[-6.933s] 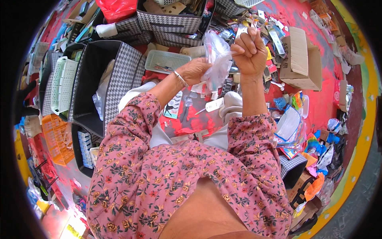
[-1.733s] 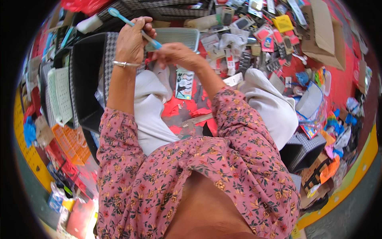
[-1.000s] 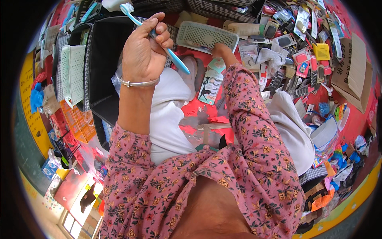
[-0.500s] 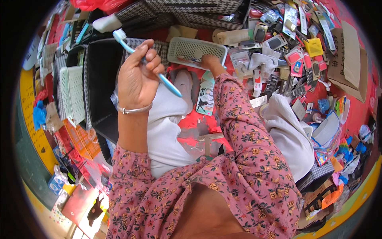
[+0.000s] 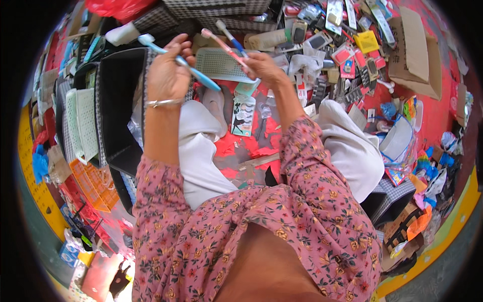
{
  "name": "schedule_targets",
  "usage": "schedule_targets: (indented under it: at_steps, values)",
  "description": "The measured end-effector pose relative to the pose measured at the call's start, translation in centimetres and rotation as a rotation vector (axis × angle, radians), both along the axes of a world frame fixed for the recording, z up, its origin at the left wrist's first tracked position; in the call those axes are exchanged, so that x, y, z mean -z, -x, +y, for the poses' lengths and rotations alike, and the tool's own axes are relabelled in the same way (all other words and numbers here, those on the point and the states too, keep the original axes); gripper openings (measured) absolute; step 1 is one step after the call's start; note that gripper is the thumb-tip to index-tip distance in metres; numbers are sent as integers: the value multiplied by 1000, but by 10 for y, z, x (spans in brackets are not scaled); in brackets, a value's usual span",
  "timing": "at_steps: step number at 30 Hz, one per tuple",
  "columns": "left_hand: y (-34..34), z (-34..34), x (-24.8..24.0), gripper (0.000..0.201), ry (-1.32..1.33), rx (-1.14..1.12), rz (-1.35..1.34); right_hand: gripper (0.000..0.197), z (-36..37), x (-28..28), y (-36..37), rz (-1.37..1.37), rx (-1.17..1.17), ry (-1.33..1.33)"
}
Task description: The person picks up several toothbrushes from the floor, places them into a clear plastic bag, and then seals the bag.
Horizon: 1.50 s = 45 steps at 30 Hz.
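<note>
A light blue toothbrush (image 5: 203, 79) is held in my left hand (image 5: 170, 75), its white bristles up at the left and its handle slanting down to the right. My right hand (image 5: 263, 68) grips two more toothbrushes by their handles, a pink one (image 5: 225, 47) and a blue one with a pale head (image 5: 232, 38). Both stick up and left from my fingers. Behind and below them lies a pale green perforated basket (image 5: 211, 65), partly covered by the right hand and the brushes. A flat card pack (image 5: 243, 117) lies on the red ground nearer to me.
A dark box with checked edges (image 5: 121, 110) stands open at the left, beside more pale green baskets (image 5: 80, 123) and an orange basket (image 5: 95, 185). Many small packaged goods spread over the right, near a cardboard box (image 5: 415, 55). My white-trousered legs flank the middle.
My right hand has come up out of the basket with the pink and blue toothbrushes. My left hand still holds the light blue one, its fingers slightly looser. The whole view has shifted a little.
</note>
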State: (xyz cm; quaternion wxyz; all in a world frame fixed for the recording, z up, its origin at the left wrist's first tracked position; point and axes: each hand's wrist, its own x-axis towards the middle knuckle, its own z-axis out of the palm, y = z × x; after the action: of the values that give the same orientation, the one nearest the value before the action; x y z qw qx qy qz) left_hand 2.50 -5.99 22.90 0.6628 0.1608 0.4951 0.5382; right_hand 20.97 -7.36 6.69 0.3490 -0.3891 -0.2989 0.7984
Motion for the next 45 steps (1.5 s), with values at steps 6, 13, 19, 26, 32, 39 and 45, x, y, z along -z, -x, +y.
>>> schedule_targets:
  at_steps: [6,13,19,26,32,39,45]
  values:
    - [-19,14,11,26,-71,93,-133,17,7,-134,-21,7,48,-171]
    - [-18,5,-2,26,-192,241,-336,23,-10,-162,14,-457,-124,-367]
    - [-31,3,3,25,-220,380,-382,30,-23,-166,-1,-462,-206,-315]
    - [-42,-8,-10,15,-218,420,-464,38,-44,-169,1,-383,-99,-308]
    - [-51,-6,-5,16,-264,397,-376,30,-41,-160,6,-835,-203,-550]
    - [-65,-2,12,22,75,119,-405,15,-43,-160,4,-1615,-199,-876]
    - [-67,-8,5,30,-61,102,-212,12,-45,-142,2,-1070,-119,-790]
